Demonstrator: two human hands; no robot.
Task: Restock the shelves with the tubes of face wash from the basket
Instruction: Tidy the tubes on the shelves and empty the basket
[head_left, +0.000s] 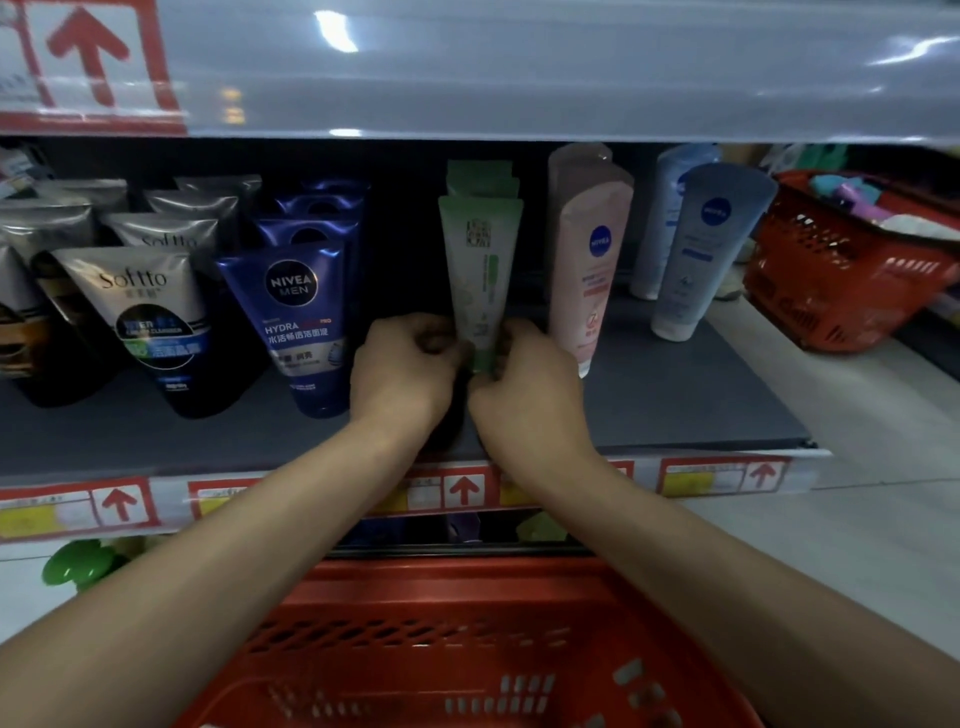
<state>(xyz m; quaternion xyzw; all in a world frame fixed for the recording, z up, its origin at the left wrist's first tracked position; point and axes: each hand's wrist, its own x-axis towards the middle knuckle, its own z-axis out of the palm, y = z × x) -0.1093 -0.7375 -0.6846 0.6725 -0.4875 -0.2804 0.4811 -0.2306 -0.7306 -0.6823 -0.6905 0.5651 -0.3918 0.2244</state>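
Head view, body only.
- Left hand (402, 364): bare, knuckles rounded.
- Right hand (524, 384): bare likewise.
- Left forearm (234, 551) and right forearm (701, 545): both uncovered from the wrist down to the lower frame edge (upper arms lie out of frame).
- Outlines are smooth, slim at the wrist and broadening toward the elbow.
- Fingertips are too blurred to record any detail.

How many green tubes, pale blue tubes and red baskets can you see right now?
Green tubes: 3
Pale blue tubes: 2
Red baskets: 2
Total: 7
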